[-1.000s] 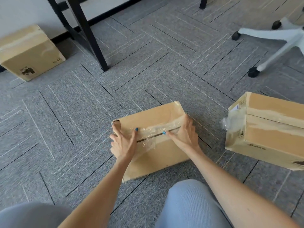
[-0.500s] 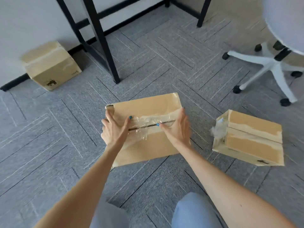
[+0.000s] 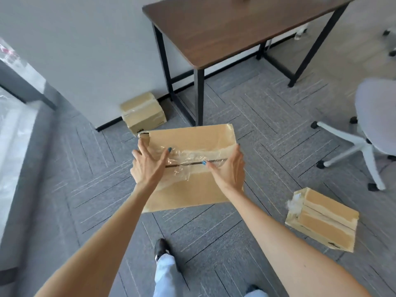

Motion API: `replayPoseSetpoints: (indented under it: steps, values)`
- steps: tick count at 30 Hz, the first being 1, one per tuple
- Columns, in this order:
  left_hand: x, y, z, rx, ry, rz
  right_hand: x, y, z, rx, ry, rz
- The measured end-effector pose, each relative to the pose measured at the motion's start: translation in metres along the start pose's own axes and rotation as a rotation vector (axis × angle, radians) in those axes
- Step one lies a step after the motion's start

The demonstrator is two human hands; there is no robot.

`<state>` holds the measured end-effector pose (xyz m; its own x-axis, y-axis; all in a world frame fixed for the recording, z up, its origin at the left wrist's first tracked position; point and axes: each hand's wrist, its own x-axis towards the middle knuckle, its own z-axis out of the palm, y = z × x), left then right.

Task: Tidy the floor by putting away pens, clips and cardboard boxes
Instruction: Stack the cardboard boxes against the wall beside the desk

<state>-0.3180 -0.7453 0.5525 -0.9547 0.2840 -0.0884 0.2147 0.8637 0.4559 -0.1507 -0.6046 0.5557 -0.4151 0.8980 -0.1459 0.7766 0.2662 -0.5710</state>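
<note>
Here the cardboard box [image 3: 192,151] sits clamped between left hand [image 3: 145,166] and right hand [image 3: 229,170].

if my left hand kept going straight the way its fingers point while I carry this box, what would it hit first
Probably the small cardboard box against the wall. Your left hand grips the big cardboard box with fingers pointing up-left toward it. Depth is unclear; it might pass above.

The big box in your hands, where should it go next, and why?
Probably carry the big box forward and set it beside the small box by the wall. Both hands, left hand and right hand, grip its sides and it appears lifted off the carpet. Another box waits on the right.
</note>
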Motion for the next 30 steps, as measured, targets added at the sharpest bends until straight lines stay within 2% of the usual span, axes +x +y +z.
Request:
replayPoseSetpoints:
  steps: [7,15,20,23,30]
  values:
    - [0.092,-0.017,-0.117,-0.063,-0.016,-0.001,0.007,-0.147,0.001,0.021,0.013,-0.038]
    - [0.195,-0.036,-0.191,-0.173,-0.018,-0.023,0.047,-0.274,0.025,0.034,0.042,-0.106]
    - [0.265,-0.034,-0.207,-0.255,0.007,-0.066,0.104,-0.333,0.051,0.030,0.019,-0.172]
    - [0.317,-0.027,-0.206,-0.226,0.025,-0.105,0.153,-0.365,0.071,0.035,-0.010,-0.208]
    - [0.465,-0.008,-0.161,-0.234,0.072,-0.183,0.307,-0.428,0.148,0.027,-0.087,-0.328]
